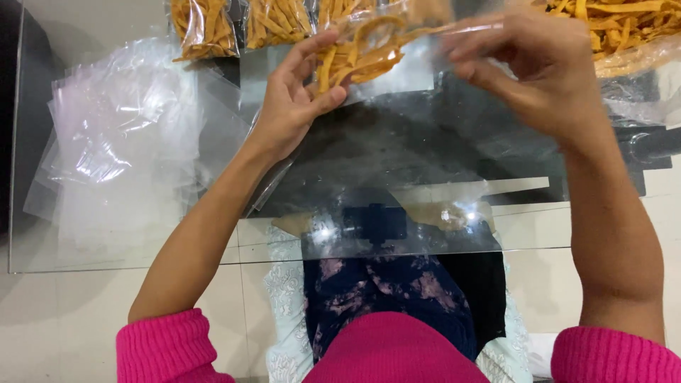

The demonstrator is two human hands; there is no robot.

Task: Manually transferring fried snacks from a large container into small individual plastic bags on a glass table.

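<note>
Both hands grasp one clear plastic bag of orange snack strips (pixel 362 53), raised above the glass counter (pixel 425 156): left hand (pixel 294 99) grips its lower end, right hand (pixel 528 67) pinches its open top. Empty clear bags (pixel 120 142) lie stacked left; filled bags (pixel 237 25) sit at the far edge.

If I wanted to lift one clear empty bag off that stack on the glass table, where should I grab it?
Probably pinch a loose corner of the top empty bag, coming from the stack's near edge. The sheets lie flat and fanned out, so the offset corners there separate most easily.
</note>
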